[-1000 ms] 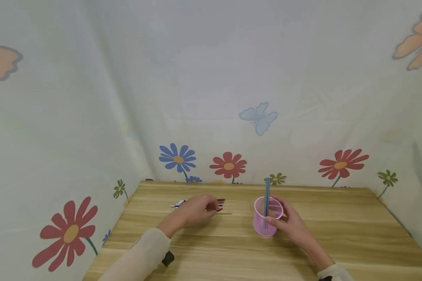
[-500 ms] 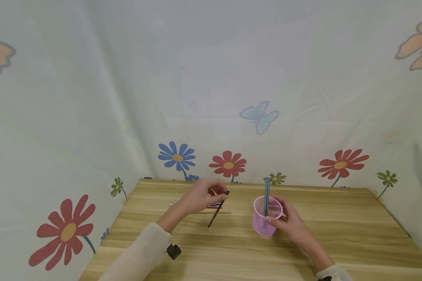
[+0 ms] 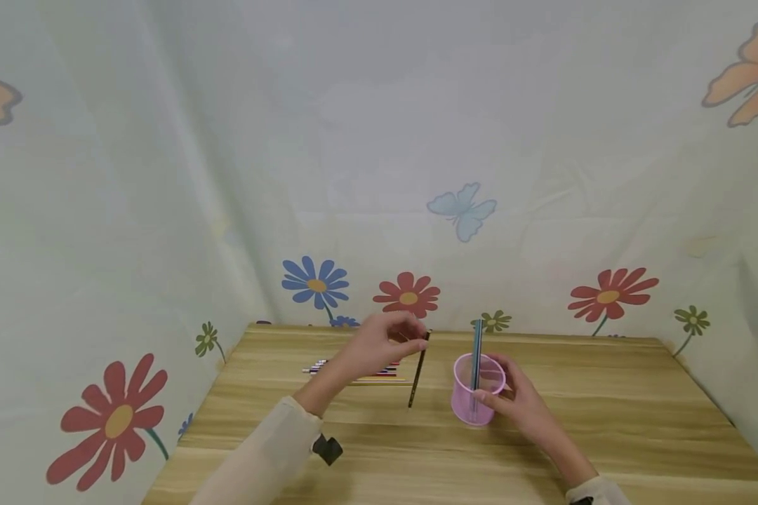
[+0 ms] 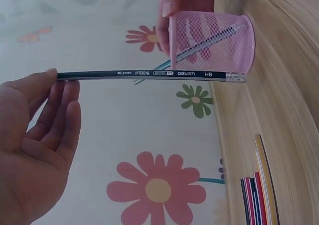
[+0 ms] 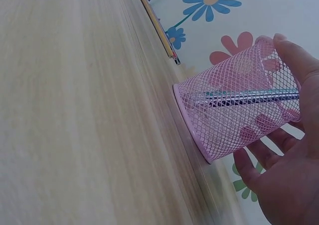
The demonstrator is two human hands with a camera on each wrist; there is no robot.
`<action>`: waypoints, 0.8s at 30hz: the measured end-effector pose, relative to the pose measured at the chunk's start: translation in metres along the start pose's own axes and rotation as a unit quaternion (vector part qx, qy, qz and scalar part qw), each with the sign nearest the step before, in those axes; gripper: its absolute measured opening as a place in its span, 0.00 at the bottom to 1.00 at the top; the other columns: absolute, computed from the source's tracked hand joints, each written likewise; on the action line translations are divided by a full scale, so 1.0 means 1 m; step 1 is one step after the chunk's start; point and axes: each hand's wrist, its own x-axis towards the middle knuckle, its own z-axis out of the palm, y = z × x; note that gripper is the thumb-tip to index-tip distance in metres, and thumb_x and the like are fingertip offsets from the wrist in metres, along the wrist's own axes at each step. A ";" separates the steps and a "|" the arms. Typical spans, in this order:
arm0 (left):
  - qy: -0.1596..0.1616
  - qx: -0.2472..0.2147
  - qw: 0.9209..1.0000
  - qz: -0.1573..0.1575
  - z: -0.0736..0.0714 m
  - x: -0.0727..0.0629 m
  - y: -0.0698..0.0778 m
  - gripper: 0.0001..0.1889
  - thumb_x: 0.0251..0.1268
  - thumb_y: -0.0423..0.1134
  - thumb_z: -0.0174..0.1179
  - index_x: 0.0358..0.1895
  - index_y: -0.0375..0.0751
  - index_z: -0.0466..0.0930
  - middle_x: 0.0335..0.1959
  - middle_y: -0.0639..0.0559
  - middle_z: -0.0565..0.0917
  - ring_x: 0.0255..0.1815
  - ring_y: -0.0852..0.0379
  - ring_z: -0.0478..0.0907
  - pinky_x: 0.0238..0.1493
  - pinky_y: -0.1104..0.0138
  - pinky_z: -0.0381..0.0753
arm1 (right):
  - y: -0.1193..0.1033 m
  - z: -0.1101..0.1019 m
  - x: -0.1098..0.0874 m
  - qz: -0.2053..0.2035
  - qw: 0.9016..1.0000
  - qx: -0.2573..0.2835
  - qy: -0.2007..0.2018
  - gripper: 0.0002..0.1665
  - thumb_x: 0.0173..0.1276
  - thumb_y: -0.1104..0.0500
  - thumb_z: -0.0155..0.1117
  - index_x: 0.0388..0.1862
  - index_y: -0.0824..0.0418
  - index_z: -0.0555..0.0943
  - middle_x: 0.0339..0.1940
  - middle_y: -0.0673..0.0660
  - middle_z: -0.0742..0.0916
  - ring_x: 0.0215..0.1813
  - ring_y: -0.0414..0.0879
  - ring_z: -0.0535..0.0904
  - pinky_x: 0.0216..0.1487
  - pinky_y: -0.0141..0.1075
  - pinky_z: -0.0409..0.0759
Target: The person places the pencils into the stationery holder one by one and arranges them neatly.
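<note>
My left hand point(image 3: 379, 345) pinches a black pencil point(image 3: 420, 372) near its top end, above the table and to the left of the cup. In the left wrist view the black pencil point(image 4: 149, 75) shows "HB" and a silver ferrule at its far end. My right hand point(image 3: 526, 403) grips the side of a pink mesh pencil cup point(image 3: 464, 400), thumb near the rim. In the right wrist view the mesh cup point(image 5: 229, 100) has its base on the table. A few pencils point(image 3: 477, 351), teal and dark, lean inside it, ends above the rim.
Several loose pencils point(image 3: 379, 381), yellow, red and dark, lie in a bunch on the wooden table point(image 3: 543, 463), partly behind my left forearm. A flower-printed curtain point(image 3: 379, 175) stands along the table's back and sides.
My left hand has lifted the black pencil from the bunch and carried it right, toward the cup. The pencil now hangs nearly upright. My right hand and the cup stay put.
</note>
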 end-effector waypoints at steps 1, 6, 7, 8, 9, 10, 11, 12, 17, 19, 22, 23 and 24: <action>0.005 -0.002 1.000 0.002 0.001 0.002 0.001 0.08 0.72 0.44 0.71 0.50 0.52 0.87 0.43 0.61 0.88 0.44 0.60 0.86 0.50 0.64 0.87 | 0.000 0.000 0.000 0.001 1.000 0.000 0.000 0.43 0.70 0.65 0.75 0.78 0.65 0.64 0.68 0.70 0.79 0.69 0.65 0.76 0.65 0.40 0.80; 0.030 -0.016 0.999 0.009 0.005 0.012 0.009 0.09 0.72 0.45 0.71 0.51 0.52 0.87 0.44 0.60 0.87 0.45 0.61 0.86 0.52 0.64 0.87 | -0.001 -0.001 0.000 0.001 1.000 0.001 -0.001 0.42 0.70 0.65 0.74 0.78 0.64 0.64 0.68 0.70 0.79 0.70 0.67 0.75 0.66 0.40 0.80; 0.035 -0.017 0.999 0.010 0.007 0.015 0.010 0.10 0.72 0.46 0.71 0.51 0.52 0.87 0.44 0.61 0.87 0.46 0.61 0.86 0.52 0.64 0.86 | -0.001 -0.002 0.000 0.000 1.000 -0.001 -0.002 0.42 0.71 0.65 0.74 0.78 0.64 0.64 0.68 0.70 0.79 0.70 0.68 0.75 0.65 0.40 0.80; 0.040 -0.020 0.999 0.013 0.008 0.018 0.012 0.10 0.72 0.47 0.71 0.52 0.52 0.86 0.44 0.61 0.87 0.46 0.61 0.86 0.53 0.64 0.86 | -0.001 -0.002 0.000 -0.001 1.000 -0.001 -0.001 0.42 0.71 0.65 0.74 0.79 0.64 0.64 0.69 0.70 0.79 0.70 0.68 0.74 0.65 0.40 0.80; 0.046 -0.024 0.999 0.016 0.009 0.021 0.014 0.10 0.73 0.47 0.71 0.52 0.52 0.86 0.45 0.60 0.87 0.46 0.61 0.86 0.52 0.64 0.86 | 0.000 -0.002 0.000 -0.002 1.000 -0.002 -0.001 0.42 0.71 0.65 0.73 0.79 0.64 0.64 0.69 0.70 0.79 0.70 0.69 0.74 0.65 0.40 0.80; 0.052 -0.029 0.998 0.021 0.010 0.024 0.016 0.11 0.73 0.47 0.71 0.52 0.51 0.86 0.45 0.60 0.87 0.46 0.60 0.86 0.52 0.64 0.86 | 0.000 -0.002 0.000 -0.002 1.000 -0.001 0.000 0.42 0.71 0.65 0.73 0.79 0.64 0.64 0.69 0.70 0.79 0.70 0.69 0.74 0.65 0.41 0.80; 0.059 -0.034 0.997 0.024 0.011 0.027 0.018 0.11 0.73 0.47 0.71 0.52 0.51 0.86 0.44 0.59 0.87 0.46 0.60 0.86 0.52 0.63 0.86 | 0.001 -0.002 -0.001 -0.002 1.000 -0.002 -0.001 0.42 0.72 0.65 0.73 0.79 0.64 0.63 0.69 0.70 0.79 0.70 0.68 0.74 0.65 0.41 0.80; 0.066 -0.040 0.997 0.029 0.012 0.030 0.020 0.11 0.73 0.47 0.71 0.52 0.50 0.86 0.44 0.59 0.88 0.45 0.59 0.86 0.51 0.63 0.87 | 0.001 -0.002 -0.001 -0.004 1.000 -0.005 -0.001 0.42 0.72 0.65 0.72 0.79 0.64 0.63 0.69 0.70 0.79 0.70 0.69 0.74 0.66 0.42 0.80; 0.098 -0.065 0.992 0.051 0.017 0.044 0.029 0.10 0.73 0.45 0.70 0.51 0.47 0.86 0.44 0.57 0.88 0.45 0.59 0.87 0.49 0.64 0.87 | 0.003 0.000 -0.001 -0.006 1.000 -0.011 -0.002 0.41 0.72 0.65 0.72 0.79 0.63 0.64 0.69 0.69 0.79 0.70 0.69 0.74 0.67 0.46 0.80; 0.107 -0.073 0.990 0.063 0.019 0.049 0.031 0.10 0.73 0.43 0.70 0.51 0.46 0.86 0.44 0.55 0.88 0.45 0.58 0.87 0.50 0.64 0.87 | 0.003 0.001 -0.001 -0.007 1.000 -0.012 0.000 0.41 0.72 0.64 0.73 0.79 0.63 0.64 0.69 0.69 0.79 0.70 0.69 0.74 0.66 0.46 0.80; 0.121 -0.083 0.986 0.077 0.020 0.057 0.034 0.10 0.73 0.41 0.70 0.51 0.45 0.87 0.44 0.54 0.88 0.44 0.58 0.87 0.51 0.63 0.87 | 0.002 0.001 0.000 -0.008 1.000 -0.012 0.000 0.41 0.72 0.65 0.72 0.79 0.63 0.64 0.69 0.70 0.79 0.70 0.69 0.74 0.67 0.45 0.79; 0.124 -0.085 0.985 0.080 0.021 0.059 0.035 0.10 0.73 0.41 0.71 0.51 0.45 0.87 0.44 0.53 0.89 0.44 0.57 0.87 0.51 0.63 0.87 | 0.002 0.000 0.000 -0.009 1.000 -0.012 0.000 0.41 0.73 0.65 0.72 0.79 0.63 0.64 0.69 0.70 0.79 0.70 0.69 0.74 0.67 0.45 0.79; 0.127 -0.087 0.985 0.081 0.021 0.061 0.036 0.09 0.73 0.41 0.70 0.51 0.44 0.87 0.44 0.53 0.89 0.44 0.57 0.87 0.51 0.63 0.87 | 0.002 0.000 0.000 -0.009 1.000 -0.012 0.000 0.41 0.73 0.65 0.72 0.79 0.64 0.63 0.69 0.70 0.79 0.70 0.69 0.74 0.67 0.45 0.79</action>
